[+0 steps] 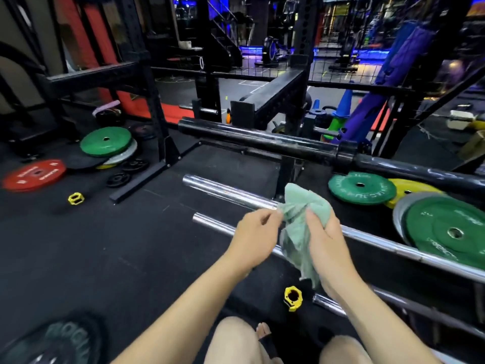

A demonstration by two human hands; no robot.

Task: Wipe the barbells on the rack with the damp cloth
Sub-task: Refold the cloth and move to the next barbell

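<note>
A pale green cloth [299, 222] hangs bunched between both hands in the middle of the view. My right hand [326, 241] grips its upper right part, and my left hand [253, 236] pinches its left edge. Behind the cloth lie two chrome barbell sleeves: the farther one [223, 190] runs from upper left toward the cloth, the nearer one [212, 223] passes under my hands and continues right [393, 244]. A thick black barbell [262, 143] lies on the rack farther back. A third chrome bar end [328, 303] sits low, near my right wrist.
Green plates lean at the right [446, 227] and lie behind it [362, 187], with a yellow plate [412, 189]. Green [105, 141] and red [34, 174] plates lie on the left floor. Yellow collars sit on the black mat [292, 298] [76, 198]. A black rack upright [160, 106] stands left.
</note>
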